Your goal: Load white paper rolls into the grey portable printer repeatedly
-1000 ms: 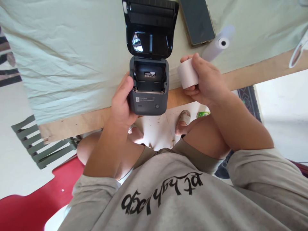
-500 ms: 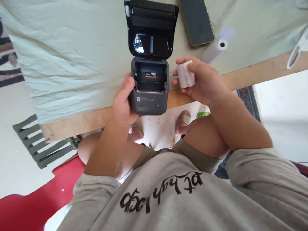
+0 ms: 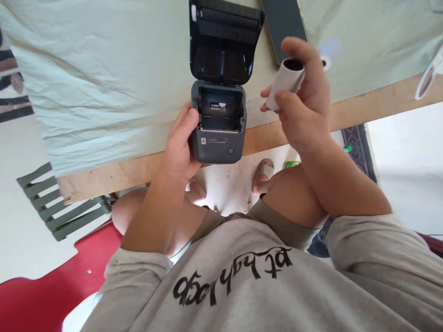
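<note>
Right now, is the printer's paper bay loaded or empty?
Empty: the printer lid is flipped open, and the paper roll sits in the right hand.

Cloth-covered table (image 3: 104, 92), red chair (image 3: 51, 295), pale floor (image 3: 27, 230).

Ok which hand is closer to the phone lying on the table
Right. The right hand, holding a paper roll, reaches up beside the phone. The left hand grips the printer, farther away.

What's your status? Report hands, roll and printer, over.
Left hand grips the open printer at the table edge. Right hand holds the paper roll beside it, clear of the bay. Nothing blocks the bay.
</note>
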The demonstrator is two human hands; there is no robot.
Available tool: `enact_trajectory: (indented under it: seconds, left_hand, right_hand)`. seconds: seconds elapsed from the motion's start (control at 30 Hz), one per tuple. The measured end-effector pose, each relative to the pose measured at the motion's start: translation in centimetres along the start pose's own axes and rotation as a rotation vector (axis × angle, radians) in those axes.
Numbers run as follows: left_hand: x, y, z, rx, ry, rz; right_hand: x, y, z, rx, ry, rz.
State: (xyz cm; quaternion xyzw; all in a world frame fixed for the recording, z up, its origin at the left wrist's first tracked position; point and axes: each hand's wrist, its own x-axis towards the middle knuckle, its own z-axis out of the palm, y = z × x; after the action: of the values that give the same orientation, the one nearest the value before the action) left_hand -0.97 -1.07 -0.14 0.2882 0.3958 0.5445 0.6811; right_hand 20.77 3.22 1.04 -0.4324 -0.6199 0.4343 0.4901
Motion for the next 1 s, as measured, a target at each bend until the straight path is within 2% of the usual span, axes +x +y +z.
enact_trajectory:
  seconds: [0.07, 0.17, 0.23, 0.3, 0.4, 0.5, 0.63, 0.77, 0.83, 0.93, 1.0]
  left_hand:
    - [0.1, -0.1, 0.1, -0.001, -0.013, 0.036]
    - [0.0, -0.3, 0.2, 0.014, -0.023, 0.079]
    - [-0.1, -0.4, 0.3, 0.033, -0.015, 0.066]
    - [-0.2, -0.4, 0.3, 0.047, -0.001, 0.051]
    - [-0.2, -0.5, 0.2, 0.040, -0.016, 0.063]
    - [-0.4, -0.5, 0.3, 0.010, -0.030, 0.069]
    - [-0.6, -0.3, 0.5, -0.014, -0.032, 0.081]
    - [-0.5, -0.3, -0.1, 0.026, -0.102, 0.107]
    - [-0.3, -0.4, -0.6, 0.094, -0.101, 0.095]
    - [-0.3, -0.4, -0.9, 0.211, -0.068, 0.061]
    - [-0.4, -0.3, -0.8, 0.236, -0.049, 0.052]
  right_hand:
    - [-0.4, -1.3, 0.4, -0.190, -0.034, -0.181]
    - [-0.4, -2.7, 1.2, -0.426, -0.166, -0.437]
    - [-0.3, -3.1, 2.0, -0.526, -0.218, -0.543]
    - [-0.2, -3.1, 2.7, -0.598, -0.214, -0.527]
    - [-0.1, -2.8, 3.6, -0.687, -0.204, -0.414]
    - [0.0, -2.4, 4.0, -0.711, -0.181, -0.380]
    - [-0.1, -2.3, 3.9, -0.694, -0.132, -0.442]
    - [-0.5, -2.1, 3.7, -0.675, -0.240, -0.559]
    - [-0.6, -2.0, 3.6, -0.670, -0.307, -0.581]
    - [-0.6, -1.8, 3.4, -0.519, -0.382, -0.557]
    - [-0.5, -1.8, 3.0, -0.359, -0.277, -0.567]
